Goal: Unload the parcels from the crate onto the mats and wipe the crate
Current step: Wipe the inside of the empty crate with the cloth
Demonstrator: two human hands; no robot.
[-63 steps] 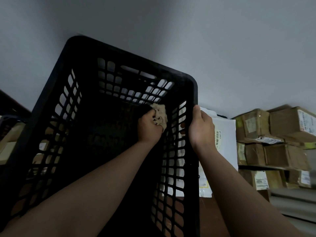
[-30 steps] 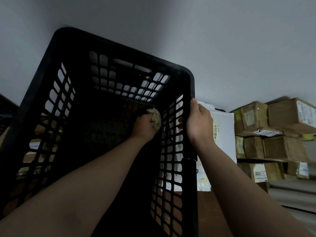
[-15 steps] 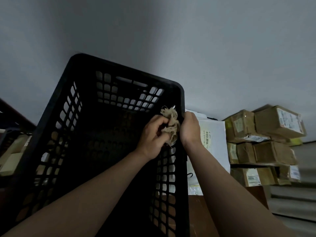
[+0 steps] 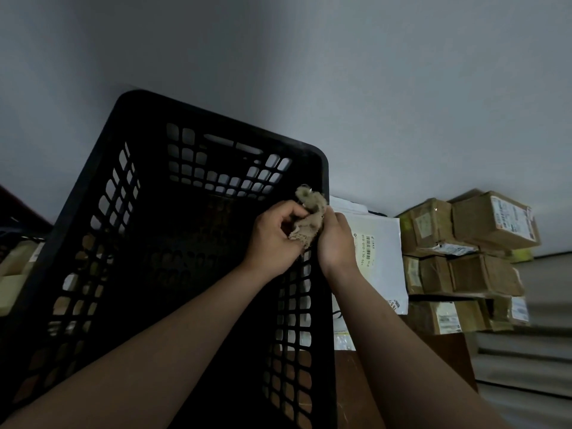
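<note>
Beige rag (image 4: 309,219) bunched between two hands at the right rim of the black crate (image 4: 216,119).
The crate stands tilted, mouth toward the camera. The left hand (image 4: 272,239) curls thumb and fingers round the rag, which pokes up above the knuckles. The right hand (image 4: 337,243) clamps its other side, fingers curled. Just right lie a white parcel (image 4: 382,252) and stacked cardboard boxes (image 4: 470,243).

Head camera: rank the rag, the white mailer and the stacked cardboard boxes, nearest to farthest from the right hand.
1. Rag: gripped by the right hand itself, at the crate's right rim.
2. White mailer: just right of the hand, outside the crate.
3. Cardboard boxes: stacked farther right, beyond the mailer.
</note>
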